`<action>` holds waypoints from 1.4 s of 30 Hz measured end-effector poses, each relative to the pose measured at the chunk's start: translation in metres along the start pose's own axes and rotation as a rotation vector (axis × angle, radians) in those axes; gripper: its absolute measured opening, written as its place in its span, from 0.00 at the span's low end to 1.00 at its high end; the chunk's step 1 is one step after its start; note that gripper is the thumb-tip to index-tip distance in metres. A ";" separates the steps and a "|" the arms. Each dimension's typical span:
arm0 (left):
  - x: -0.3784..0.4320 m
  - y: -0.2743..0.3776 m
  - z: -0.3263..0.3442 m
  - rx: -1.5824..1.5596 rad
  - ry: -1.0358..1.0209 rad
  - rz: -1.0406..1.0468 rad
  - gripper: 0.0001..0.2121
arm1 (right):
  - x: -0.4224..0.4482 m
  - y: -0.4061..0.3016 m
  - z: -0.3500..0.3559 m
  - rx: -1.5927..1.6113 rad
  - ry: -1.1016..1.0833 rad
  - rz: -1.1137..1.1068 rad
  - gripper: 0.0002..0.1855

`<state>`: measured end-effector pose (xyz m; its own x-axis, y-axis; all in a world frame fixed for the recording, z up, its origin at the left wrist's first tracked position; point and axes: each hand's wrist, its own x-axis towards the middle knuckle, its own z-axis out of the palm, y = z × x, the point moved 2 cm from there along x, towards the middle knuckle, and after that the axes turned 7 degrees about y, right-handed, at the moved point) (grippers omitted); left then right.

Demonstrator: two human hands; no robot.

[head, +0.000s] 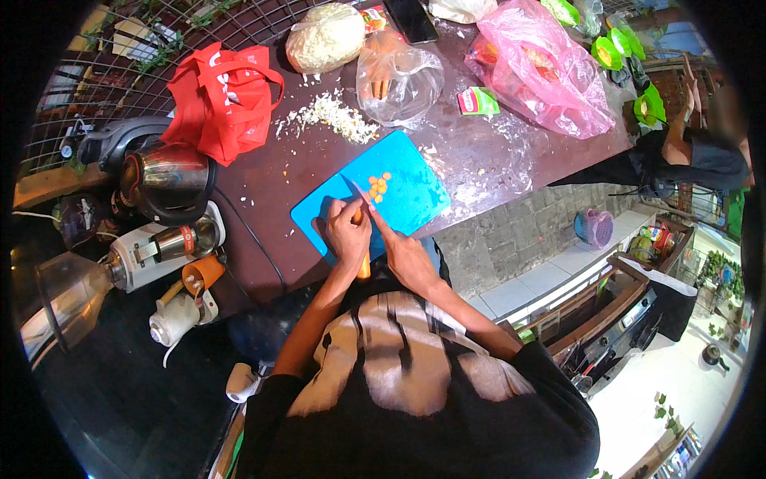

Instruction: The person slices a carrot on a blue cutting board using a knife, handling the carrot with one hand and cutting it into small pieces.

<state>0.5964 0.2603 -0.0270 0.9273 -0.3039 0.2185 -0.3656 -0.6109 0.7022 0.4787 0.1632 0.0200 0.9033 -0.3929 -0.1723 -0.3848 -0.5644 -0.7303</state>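
On the table before me lies a blue cutting board (413, 155), set at an angle near the front edge. My left hand (348, 236) grips a carrot (364, 263), whose lower end sticks out towards my body. The knife is in my right hand (406, 254), with a finger stretched along it; its blade (354, 184) points away from me, beside the carrot's far end. The handle is hidden in my palm. Several round carrot slices (377, 187) sit together on the board, just right of the blade.
Shredded cabbage (335, 117) is strewn behind the board. Farther back are a bag of shreds (326, 39), a clear bag with carrots (400, 84) and a pink plastic bag (538, 72). A red bag (224, 99), an electric kettle (170, 179) and a blender (173, 245) stand left. A person (688, 149) is at right.
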 end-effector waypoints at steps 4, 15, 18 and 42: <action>-0.001 -0.005 0.003 0.002 0.023 0.004 0.10 | 0.000 0.000 -0.001 -0.024 -0.026 0.028 0.43; -0.002 -0.006 0.003 -0.031 0.031 -0.009 0.10 | 0.004 -0.006 -0.005 -0.051 -0.066 0.073 0.44; -0.002 -0.005 0.003 -0.024 0.011 -0.027 0.10 | 0.005 -0.005 -0.004 -0.050 -0.075 0.073 0.46; 0.007 0.006 -0.002 0.016 -0.002 -0.026 0.09 | 0.016 0.005 -0.007 0.109 -0.010 -0.013 0.41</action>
<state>0.6004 0.2561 -0.0200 0.9363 -0.2894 0.1991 -0.3429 -0.6301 0.6967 0.4905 0.1493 0.0183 0.9101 -0.3783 -0.1691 -0.3509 -0.4864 -0.8002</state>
